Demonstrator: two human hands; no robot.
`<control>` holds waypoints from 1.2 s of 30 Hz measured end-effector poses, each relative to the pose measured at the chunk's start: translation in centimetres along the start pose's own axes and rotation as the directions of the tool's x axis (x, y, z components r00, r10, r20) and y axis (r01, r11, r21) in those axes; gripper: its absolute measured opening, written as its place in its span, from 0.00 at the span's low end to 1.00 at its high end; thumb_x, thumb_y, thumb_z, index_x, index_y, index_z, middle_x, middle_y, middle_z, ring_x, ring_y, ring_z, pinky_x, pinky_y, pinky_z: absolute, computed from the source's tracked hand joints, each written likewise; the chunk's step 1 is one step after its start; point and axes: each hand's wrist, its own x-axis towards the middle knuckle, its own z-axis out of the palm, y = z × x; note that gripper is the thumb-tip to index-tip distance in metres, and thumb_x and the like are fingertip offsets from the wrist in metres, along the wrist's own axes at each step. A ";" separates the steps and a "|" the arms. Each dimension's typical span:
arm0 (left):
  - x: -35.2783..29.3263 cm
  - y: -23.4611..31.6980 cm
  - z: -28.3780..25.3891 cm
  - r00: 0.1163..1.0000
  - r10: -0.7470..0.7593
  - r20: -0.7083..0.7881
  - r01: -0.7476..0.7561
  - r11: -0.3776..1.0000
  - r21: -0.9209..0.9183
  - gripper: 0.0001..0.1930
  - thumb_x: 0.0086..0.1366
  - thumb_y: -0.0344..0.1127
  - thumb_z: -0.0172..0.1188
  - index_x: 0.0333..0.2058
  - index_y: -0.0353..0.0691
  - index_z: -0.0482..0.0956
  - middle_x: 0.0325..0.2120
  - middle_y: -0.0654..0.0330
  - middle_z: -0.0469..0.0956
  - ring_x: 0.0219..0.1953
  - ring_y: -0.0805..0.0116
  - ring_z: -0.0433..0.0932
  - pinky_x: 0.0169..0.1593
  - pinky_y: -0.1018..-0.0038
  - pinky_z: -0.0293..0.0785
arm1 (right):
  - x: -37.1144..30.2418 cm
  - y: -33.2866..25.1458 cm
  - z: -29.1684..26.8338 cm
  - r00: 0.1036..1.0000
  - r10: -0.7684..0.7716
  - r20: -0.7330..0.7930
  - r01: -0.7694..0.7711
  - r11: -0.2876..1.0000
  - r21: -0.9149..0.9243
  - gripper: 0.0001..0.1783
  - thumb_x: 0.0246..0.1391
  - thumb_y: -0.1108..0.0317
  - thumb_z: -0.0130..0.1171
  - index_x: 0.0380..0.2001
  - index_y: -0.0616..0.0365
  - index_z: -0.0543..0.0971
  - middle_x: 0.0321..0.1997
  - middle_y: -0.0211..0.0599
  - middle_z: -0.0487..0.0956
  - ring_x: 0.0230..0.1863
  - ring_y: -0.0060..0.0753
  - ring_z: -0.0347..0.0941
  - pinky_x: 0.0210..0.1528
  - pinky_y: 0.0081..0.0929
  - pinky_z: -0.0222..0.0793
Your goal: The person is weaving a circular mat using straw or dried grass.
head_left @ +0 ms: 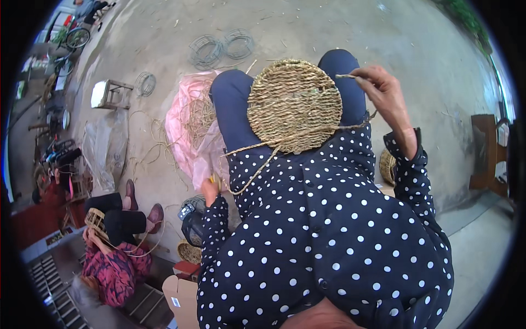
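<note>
A round woven straw piece (296, 104), like a basket base, rests across my thighs. Twisted straw cords (307, 131) lie over its near edge, with ends trailing left and right. My right hand (383, 90), to the right of the piece, pinches the end of a straw cord (345, 76) between thumb and fingers. Low beside my left thigh, my left hand (210, 191) is closed around a small yellow thing (212, 179) whose kind I cannot make out. One cord loops down from the woven piece close to this hand.
Pink plastic sheeting (183, 118) with loose straw cord (200, 118) lies left of my legs. Wire coils (207, 52) and a small stool (111, 94) stand beyond. Another person (118, 268) sits at lower left with a small woven basket (95, 219). A wooden chair (485, 151) is at right.
</note>
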 end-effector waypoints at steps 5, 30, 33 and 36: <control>1.9 -5.6 12.9 0.990 0.102 0.094 -0.099 0.995 -0.033 0.17 0.59 0.43 0.60 0.31 0.31 0.83 0.29 0.39 0.80 0.37 0.41 0.80 0.39 0.53 0.73 | -1.5 -0.7 3.5 0.993 0.076 -0.091 -0.067 0.993 0.098 0.07 0.52 0.75 0.64 0.36 0.61 0.80 0.30 0.35 0.81 0.30 0.25 0.77 0.33 0.24 0.72; -0.1 38.6 -21.8 0.526 0.845 -0.093 -0.794 0.449 -0.409 0.27 0.56 0.43 0.67 0.50 0.34 0.73 0.41 0.49 0.81 0.44 0.53 0.80 0.50 0.65 0.73 | -0.1 -0.6 7.1 0.942 -0.330 0.061 0.332 0.890 -0.312 0.07 0.53 0.68 0.61 0.34 0.57 0.76 0.28 0.41 0.74 0.31 0.49 0.75 0.33 0.40 0.71; 2.1 39.7 -20.7 0.449 0.890 0.082 -0.828 0.448 -0.338 0.29 0.56 0.45 0.69 0.52 0.34 0.74 0.40 0.54 0.80 0.46 0.61 0.78 0.51 0.68 0.72 | -0.1 -0.7 7.0 0.945 -0.318 0.076 0.326 0.893 -0.311 0.07 0.53 0.69 0.62 0.34 0.57 0.77 0.30 0.40 0.74 0.32 0.48 0.75 0.34 0.40 0.71; 2.5 39.9 -20.4 0.441 0.891 0.107 -0.854 0.453 -0.257 0.30 0.56 0.46 0.68 0.53 0.35 0.73 0.41 0.54 0.80 0.46 0.60 0.78 0.51 0.68 0.72 | 0.0 -0.4 6.8 0.948 -0.313 0.062 0.317 0.904 -0.288 0.07 0.52 0.70 0.62 0.34 0.58 0.78 0.33 0.39 0.75 0.34 0.47 0.76 0.36 0.38 0.72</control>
